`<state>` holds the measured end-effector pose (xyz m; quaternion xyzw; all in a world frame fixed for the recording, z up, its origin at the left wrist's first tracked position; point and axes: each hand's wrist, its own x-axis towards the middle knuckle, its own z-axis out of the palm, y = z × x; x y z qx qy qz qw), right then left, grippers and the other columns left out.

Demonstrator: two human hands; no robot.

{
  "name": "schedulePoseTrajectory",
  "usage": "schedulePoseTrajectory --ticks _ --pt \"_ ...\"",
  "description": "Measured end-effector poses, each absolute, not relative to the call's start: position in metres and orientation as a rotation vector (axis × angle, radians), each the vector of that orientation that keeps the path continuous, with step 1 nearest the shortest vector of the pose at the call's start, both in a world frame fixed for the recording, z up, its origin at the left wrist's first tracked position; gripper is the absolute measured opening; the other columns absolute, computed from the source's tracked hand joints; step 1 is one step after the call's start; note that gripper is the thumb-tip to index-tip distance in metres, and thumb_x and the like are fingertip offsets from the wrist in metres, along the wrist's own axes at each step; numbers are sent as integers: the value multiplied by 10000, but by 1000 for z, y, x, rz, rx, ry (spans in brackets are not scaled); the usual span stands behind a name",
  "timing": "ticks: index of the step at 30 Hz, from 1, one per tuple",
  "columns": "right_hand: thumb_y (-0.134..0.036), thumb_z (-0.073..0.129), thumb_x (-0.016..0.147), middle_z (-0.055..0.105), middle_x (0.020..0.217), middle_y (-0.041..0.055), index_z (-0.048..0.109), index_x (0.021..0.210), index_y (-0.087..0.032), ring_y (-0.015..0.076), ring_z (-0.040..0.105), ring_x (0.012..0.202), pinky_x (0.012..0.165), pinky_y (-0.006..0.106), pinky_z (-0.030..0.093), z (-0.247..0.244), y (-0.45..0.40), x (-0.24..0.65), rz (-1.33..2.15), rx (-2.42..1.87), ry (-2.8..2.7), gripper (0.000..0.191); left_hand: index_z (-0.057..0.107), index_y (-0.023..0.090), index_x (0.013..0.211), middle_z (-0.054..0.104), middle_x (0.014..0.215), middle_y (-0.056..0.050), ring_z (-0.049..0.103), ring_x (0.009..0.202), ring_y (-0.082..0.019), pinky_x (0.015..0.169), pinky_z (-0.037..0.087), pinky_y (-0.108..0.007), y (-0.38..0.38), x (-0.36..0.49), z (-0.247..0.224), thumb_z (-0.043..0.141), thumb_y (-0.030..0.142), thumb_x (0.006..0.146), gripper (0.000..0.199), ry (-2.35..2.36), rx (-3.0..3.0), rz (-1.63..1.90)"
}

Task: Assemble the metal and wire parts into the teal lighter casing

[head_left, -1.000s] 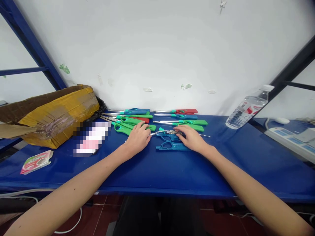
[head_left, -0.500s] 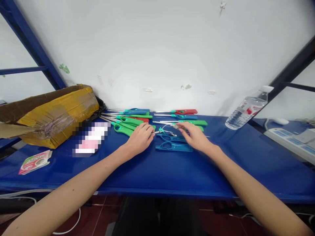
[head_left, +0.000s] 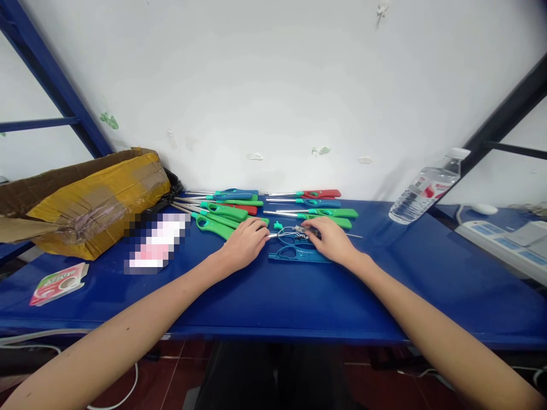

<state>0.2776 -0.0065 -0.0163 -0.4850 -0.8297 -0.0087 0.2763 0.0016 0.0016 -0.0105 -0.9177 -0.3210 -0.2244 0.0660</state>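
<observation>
My left hand [head_left: 247, 244] is closed on a metal lighter tube [head_left: 272, 235], most of which is hidden under the fingers. Thin wire [head_left: 290, 232] runs from there to my right hand [head_left: 330, 239], which pinches the small inner assembly of a lighter [head_left: 304, 229]. Between and just below the hands lies an opened blue lighter casing [head_left: 299, 254], its hollow side showing. A small green trigger piece [head_left: 278, 226] rests behind the wire. A thin metal rod [head_left: 354, 236] sticks out to the right of my right hand.
Whole long-necked lighters lie behind my hands, green ones [head_left: 226, 212] left and a red one [head_left: 321, 194] right. A taped cardboard box [head_left: 102, 199] and a torn package card [head_left: 58, 283] are at left. A tilted water bottle [head_left: 427, 188] and a white power strip [head_left: 504, 242] stand right.
My right hand has lowered slightly with the inner assembly, bringing it down close to the blue casing. My left hand stays almost in place. The view has shifted a little.
</observation>
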Motion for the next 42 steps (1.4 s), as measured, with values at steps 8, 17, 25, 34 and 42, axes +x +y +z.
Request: schedulePoseTrajectory --ticks 8,17,25,34,42 --pt "-279 538 948 662 1172 140 743 969 -186 292 594 1137 993 478 487 -1 -11 284 0 -1137 -2350 226 657 125 1030 650 1145 -128 534 1158 -273 1034 472 -464 2 2 -12 437 193 1010 232 -979 -2754 -686" --pt "-292 579 921 671 1141 120 737 882 -210 293 614 1104 957 484 503 5 -11 290 94 -1144 -2444 183 639 136 1037 658 1135 -119 549 1140 -263 1018 478 -468 2 2 -10 472 185 995 180 -1055 -2719 -772" --pt "-257 535 931 681 1128 119 716 882 -195 283 620 1107 962 463 508 11 -16 285 145 -1134 -2432 197 686 146 995 616 1193 -138 499 1207 -295 1057 453 -499 3 1 -15 474 200 984 220 -1080 -2703 -733" --pt "-267 553 930 670 1133 110 720 915 -214 275 635 1077 955 468 522 10 -18 283 133 -1123 -2474 176 686 154 1159 572 1273 -151 431 1310 -340 1103 412 -547 1 0 -18 525 226 955 269 -1124 -2703 -676" --pt "-260 576 923 675 1135 112 735 917 -216 277 636 1080 947 474 528 11 -18 284 135 -1137 -2479 165 673 163 1198 519 1355 -166 351 1397 -368 1122 373 -586 0 -1 -19 488 221 974 296 -1149 -2732 -620"
